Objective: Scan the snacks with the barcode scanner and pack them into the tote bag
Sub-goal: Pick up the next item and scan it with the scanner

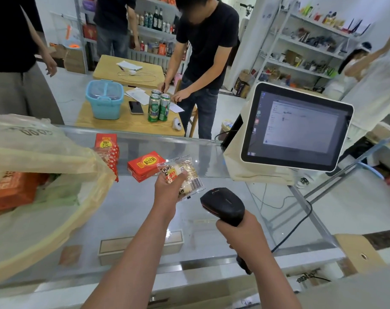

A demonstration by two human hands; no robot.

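Head view: the scanning step is in hand. Over the glass counter's (211, 157) middle, the left hand (167, 186) pinches a clear-wrapped pale snack packet (190, 175). Its barcode faces the black handheld barcode scanner (225, 205), gripped in the right hand (238, 233). Next, probably: scan it, then drop it into the cream translucent tote bag (40, 150) at the left edge, printed "GOOD" upside down.

This is a small shop: a glass counter (211, 152) carries a till screen (298, 128) at its right edge, a barcode scanner (225, 204) is held above it, shelves (310, 45) behind hold bottles (157, 18) and packaged goods (many blurred), and a shopping basket (104, 108) stands on a wooden table (131, 126).
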